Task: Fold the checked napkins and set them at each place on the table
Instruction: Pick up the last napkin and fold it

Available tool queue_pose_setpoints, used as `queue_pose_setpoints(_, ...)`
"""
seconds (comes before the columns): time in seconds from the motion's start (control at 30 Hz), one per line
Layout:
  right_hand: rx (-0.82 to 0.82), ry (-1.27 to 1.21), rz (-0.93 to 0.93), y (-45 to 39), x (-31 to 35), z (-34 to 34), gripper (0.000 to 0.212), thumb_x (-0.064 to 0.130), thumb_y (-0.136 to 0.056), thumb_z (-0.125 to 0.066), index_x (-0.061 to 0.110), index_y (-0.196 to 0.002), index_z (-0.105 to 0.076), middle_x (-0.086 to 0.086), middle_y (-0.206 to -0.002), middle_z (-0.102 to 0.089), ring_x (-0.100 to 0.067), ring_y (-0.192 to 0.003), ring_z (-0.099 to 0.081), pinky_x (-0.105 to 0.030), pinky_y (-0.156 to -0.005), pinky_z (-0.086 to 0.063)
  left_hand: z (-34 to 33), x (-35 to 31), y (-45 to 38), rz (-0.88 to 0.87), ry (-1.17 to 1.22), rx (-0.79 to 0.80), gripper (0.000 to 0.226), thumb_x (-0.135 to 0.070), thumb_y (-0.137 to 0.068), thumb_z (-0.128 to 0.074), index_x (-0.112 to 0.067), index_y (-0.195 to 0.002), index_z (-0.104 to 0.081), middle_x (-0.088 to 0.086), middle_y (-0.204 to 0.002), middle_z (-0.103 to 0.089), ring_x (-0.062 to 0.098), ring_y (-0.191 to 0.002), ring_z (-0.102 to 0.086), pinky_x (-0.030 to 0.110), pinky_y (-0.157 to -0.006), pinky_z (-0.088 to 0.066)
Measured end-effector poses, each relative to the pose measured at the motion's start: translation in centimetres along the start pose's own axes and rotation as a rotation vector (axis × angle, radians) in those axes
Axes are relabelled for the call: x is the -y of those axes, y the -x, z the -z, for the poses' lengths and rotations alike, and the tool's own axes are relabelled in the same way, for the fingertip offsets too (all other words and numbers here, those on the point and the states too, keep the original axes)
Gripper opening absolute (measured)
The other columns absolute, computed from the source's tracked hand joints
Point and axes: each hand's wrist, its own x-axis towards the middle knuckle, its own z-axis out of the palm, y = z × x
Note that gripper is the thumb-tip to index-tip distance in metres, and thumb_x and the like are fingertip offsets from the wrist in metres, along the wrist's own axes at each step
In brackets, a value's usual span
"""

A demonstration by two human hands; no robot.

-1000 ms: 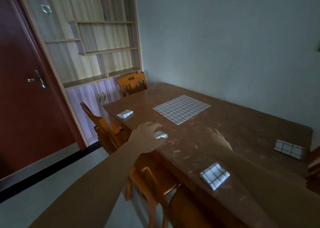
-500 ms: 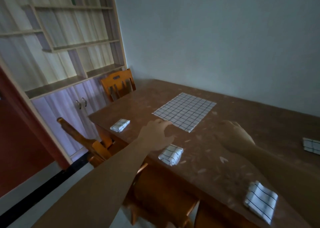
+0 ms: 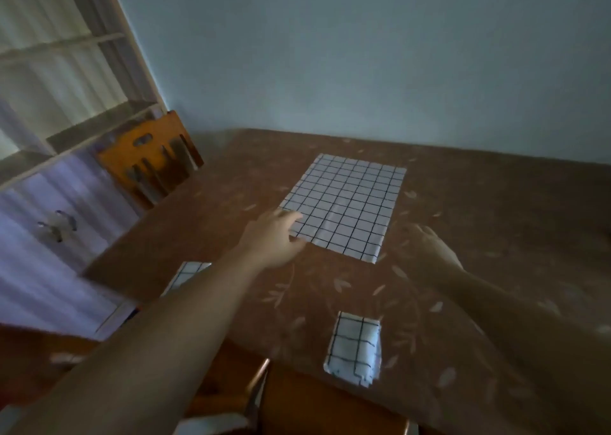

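An unfolded white checked napkin point(image 3: 344, 206) lies flat in the middle of the brown patterned table point(image 3: 496, 210). My left hand point(image 3: 272, 239) reaches over its near left corner, fingers relaxed and holding nothing. My right hand point(image 3: 433, 248) hovers just right of the napkin's near edge, fingers loose, holding nothing. A folded checked napkin point(image 3: 355, 348) sits near the table's front edge. Another folded napkin point(image 3: 186, 276) lies by the left edge, partly hidden behind my left forearm.
A wooden chair point(image 3: 148, 160) stands at the table's far left end. Another chair back point(image 3: 264, 398) shows below the front edge. A shelf unit with cupboard doors point(image 3: 59, 203) lines the left wall. A plain wall runs behind the table.
The view has swung right and closer to the table. My left hand left the folded napkin at the edge and reached forward to the flat napkin; my right hand advanced alongside it.
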Motion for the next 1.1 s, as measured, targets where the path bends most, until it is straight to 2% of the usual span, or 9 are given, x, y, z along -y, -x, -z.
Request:
queue_pose_setpoints(0.2,0.013,0.044,-0.120,-6.9,1.6,-9.1,0.063,0.050,-0.089,-0.051,0.022,-0.143,-0.036,-0.001,-0.146,-0.044,-0.022,-0.129,-0.047,-0.048,-0.104,-0.042,-8.3,6.6,-10.8,-0.069,0.030,0.082,0.049,-0.039,-0.099,-0.042,-0.025,-0.146,-0.037,0.000,-0.150,-0.042,0.022,-0.135,-0.042,0.042,-0.101,-0.040)
queue_pose_setpoints(0.27,-0.012,0.083,-0.116,-9.3,2.3,-11.5,0.061,0.046,-0.093,-0.049,0.020,-0.146,-0.034,0.000,-0.152,-0.037,-0.022,-0.138,-0.038,-0.046,-0.110,-0.035,-11.5,8.0,-13.6,-0.092,0.005,0.129,0.049,-0.038,-0.100,-0.039,-0.024,-0.147,-0.034,0.002,-0.153,-0.037,0.023,-0.140,-0.034,0.045,-0.109,-0.034)
queue_pose_setpoints(0.33,-0.030,0.144,-0.086,-11.4,2.8,-13.8,0.059,0.043,-0.096,-0.045,0.020,-0.148,-0.029,-0.002,-0.158,-0.027,-0.021,-0.146,-0.022,-0.045,-0.115,-0.025,-14.5,9.1,-15.7,-0.128,-0.091,0.148,0.052,-0.040,-0.102,-0.033,-0.024,-0.150,-0.026,0.003,-0.160,-0.022,0.025,-0.150,-0.011,0.050,-0.119,-0.017)
queue_pose_setpoints(0.4,-0.032,0.191,-0.072,-13.4,2.8,-15.6,0.061,0.044,-0.099,-0.038,0.019,-0.152,-0.021,-0.003,-0.162,-0.014,-0.021,-0.150,-0.007,-0.044,-0.119,-0.015,-16.7,9.8,-17.5,-0.142,-0.101,0.160,0.053,-0.041,-0.103,-0.029,-0.025,-0.152,-0.020,0.004,-0.163,-0.011,0.025,-0.151,0.003,0.053,-0.119,-0.006)
queue_pose_setpoints(0.57,-0.022,0.230,-0.130,-15.9,1.2,-18.0,0.067,0.049,-0.097,-0.033,0.018,-0.153,-0.012,-0.004,-0.163,-0.005,-0.021,-0.150,0.000,-0.044,-0.121,-0.006,-19.3,11.1,-21.5,-0.127,-0.018,0.159,0.055,-0.038,-0.103,-0.029,-0.023,-0.154,-0.012,0.005,-0.164,-0.006,0.024,-0.151,0.003,0.049,-0.121,-0.005)
queue_pose_setpoints(0.63,-0.026,0.258,-0.140,-16.1,0.6,-18.6,0.067,0.052,-0.096,-0.031,0.019,-0.153,-0.014,-0.003,-0.162,-0.010,-0.021,-0.150,-0.004,-0.046,-0.121,-0.007,-19.7,11.5,-21.9,-0.106,0.004,0.181,0.056,-0.039,-0.103,-0.031,-0.021,-0.153,-0.015,0.006,-0.163,-0.008,0.026,-0.150,-0.002,0.050,-0.120,-0.010)
queue_pose_setpoints(0.77,-0.096,0.260,-0.111,-15.0,0.9,-17.7,0.057,0.052,-0.092,-0.038,0.024,-0.141,-0.036,0.003,-0.149,-0.037,-0.018,-0.140,-0.030,-0.052,-0.116,-0.021,-19.0,11.4,-20.5,-0.120,-0.013,0.133,0.054,-0.044,-0.098,-0.040,-0.025,-0.147,-0.030,0.003,-0.158,-0.024,0.026,-0.146,-0.020,0.049,-0.117,-0.020)
queue_pose_setpoints(0.93,-0.077,0.275,-0.078,-11.7,1.1,-16.6,0.044,0.047,-0.094,-0.048,0.027,-0.133,-0.050,0.006,-0.142,-0.050,-0.017,-0.132,-0.043,-0.048,-0.116,-0.019,-18.6,11.3,-16.5,-0.168,-0.042,0.094,0.053,-0.049,-0.096,-0.042,-0.029,-0.144,-0.035,0.001,-0.149,-0.039,0.026,-0.138,-0.033,0.046,-0.112,-0.027)
queue_pose_setpoints(1.1,-0.125,0.220,-0.044,-8.7,0.7,-15.7,0.013,0.030,-0.091,-0.059,0.028,-0.099,-0.069,0.007,-0.109,-0.069,-0.018,-0.107,-0.060,-0.043,-0.105,-0.028,-18.6,11.0,-11.8,-0.151,-0.024,-0.010,0.047,-0.043,-0.092,-0.054,-0.025,-0.135,-0.049,-0.003,-0.127,-0.058,0.021,-0.120,-0.052,0.039,-0.100,-0.035)
